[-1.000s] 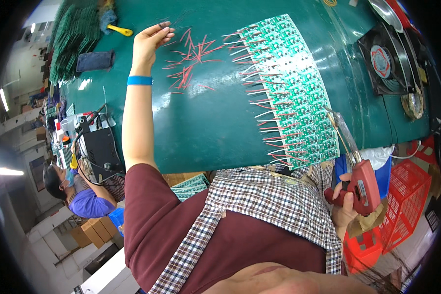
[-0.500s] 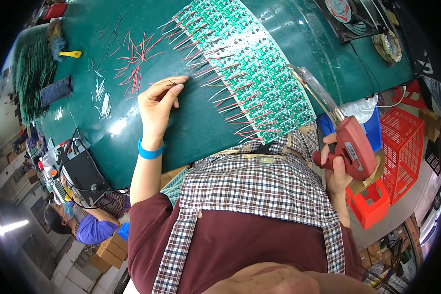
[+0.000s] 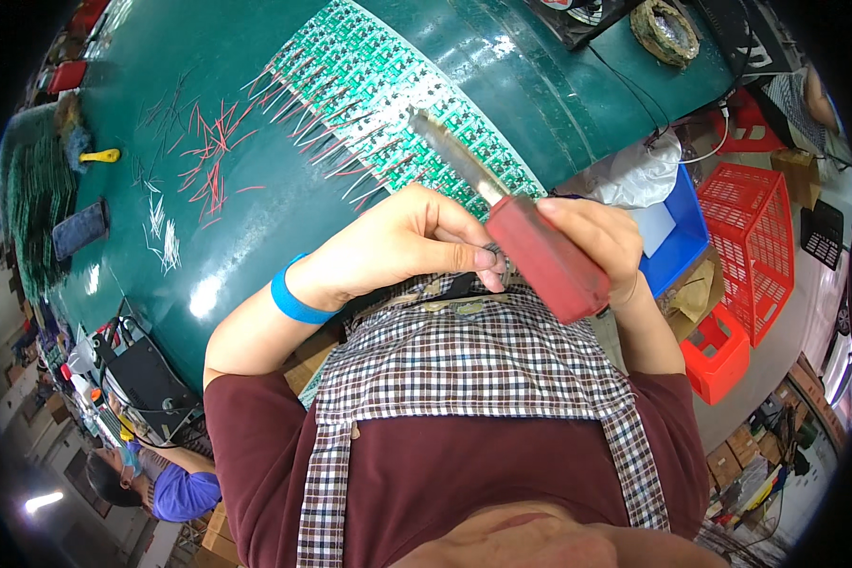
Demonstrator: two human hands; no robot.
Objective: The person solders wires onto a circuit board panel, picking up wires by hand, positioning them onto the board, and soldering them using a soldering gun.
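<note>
My right hand [image 3: 596, 241] grips the red body of a pistol-shaped soldering gun [image 3: 549, 260]. Its metal nose points up and left, over the sheet of green circuit boards [image 3: 388, 80]; whether the tip touches them I cannot tell. My left hand [image 3: 417, 241] is closed in a pinch beside the gun's underside, just above the checked apron. A small dark grey, looped thing shows at its fingertips, too small to name. Red and white wires [image 3: 327, 151] stick out along the sheet's left edge, and my left hand covers its near end.
Loose red wires [image 3: 213, 156] and white wires [image 3: 164, 237] lie left on the green table. Beyond them are a phone [image 3: 80, 232], a yellow-handled brush [image 3: 101, 155] and stacked boards [image 3: 33, 180]. Blue [image 3: 682, 232] and red crates [image 3: 748, 246] stand right. A co-worker [image 3: 175, 483] sits at lower left.
My left hand has moved right and nearer to me, from the table to the soldering gun. My right hand has brought the gun up and left, over the boards. The view has shifted.
</note>
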